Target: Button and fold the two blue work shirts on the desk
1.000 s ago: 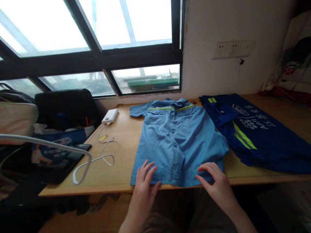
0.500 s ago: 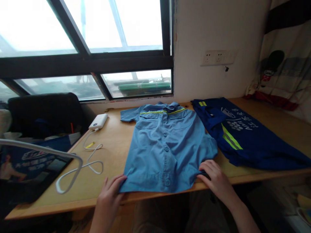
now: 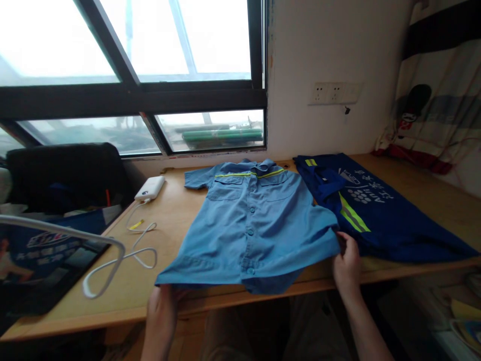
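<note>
A light blue short-sleeved work shirt lies front up on the wooden table, its collar toward the window and its buttons down the middle. A yellow stripe crosses its chest above two pockets. My left hand grips the hem's left corner at the table's front edge, its fingers partly hidden by the cloth. At the right end of the hem, my right hand pinches the cloth and holds it raised. Between my hands the front hem is stretched, and part of the back panel shows beneath it.
A folded dark blue garment with reflective bands lies to the right. On the left are a white power bank and its looped white cable. A black chair stands beyond the table's left edge; a window and wall sockets are behind.
Both hands have moved apart, the left one outward to the left and the right one up to the right. The shirt's front hem has spread wider and lifted, uncovering some of the back panel.
</note>
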A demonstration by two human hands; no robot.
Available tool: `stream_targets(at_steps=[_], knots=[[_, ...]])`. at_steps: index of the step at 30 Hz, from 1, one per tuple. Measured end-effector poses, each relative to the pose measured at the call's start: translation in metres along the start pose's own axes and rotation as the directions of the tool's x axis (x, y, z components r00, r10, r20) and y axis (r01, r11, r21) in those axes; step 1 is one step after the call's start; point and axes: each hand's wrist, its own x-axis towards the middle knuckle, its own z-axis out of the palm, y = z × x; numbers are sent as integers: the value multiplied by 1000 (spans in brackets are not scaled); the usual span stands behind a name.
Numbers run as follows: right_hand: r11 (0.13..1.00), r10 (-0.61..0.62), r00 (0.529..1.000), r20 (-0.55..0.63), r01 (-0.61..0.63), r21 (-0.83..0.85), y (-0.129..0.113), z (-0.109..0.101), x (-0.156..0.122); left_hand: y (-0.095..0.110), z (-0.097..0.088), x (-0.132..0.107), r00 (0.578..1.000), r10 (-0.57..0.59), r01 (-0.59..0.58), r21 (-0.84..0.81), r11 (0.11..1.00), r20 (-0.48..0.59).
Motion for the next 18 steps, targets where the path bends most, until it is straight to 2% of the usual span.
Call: stream_targets(at_steps=[2,4,5,7,9,12,15,17,18], knots=[[940,202,978,53,-209,271,-7,4,4,9,13,-4,993,-115,119,-123,985,36],[809,339,932,130,-359,466,-18,6,10,19,26,-8,977,-194,210,-235,949,87],[763,377,917,132,-389,517,-24,7,12,23,32,-10,970,-216,240,-267,933,115],[767,383,922,47,-346,541,-35,5,17,26,41,-12,962,-228,262,-267,927,150],[843,304,951,-54,-243,480,-43,-2,21,23,44,-11,973,-195,217,-195,956,126],[940,187,981,-43,-166,298,-47,-21,25,11,31,-5,995,-57,53,48,997,87],[993,102,988,-115,-95,67,-44,-48,26,5,-1,4,994,96,-107,265,958,52],[995,58,983,-172,-71,-70,-35,-67,27,7,-25,9,990,120,-97,261,961,-75],[990,62,985,-163,-81,-112,-29,-75,27,10,-35,10,983,100,-63,229,971,-153]])
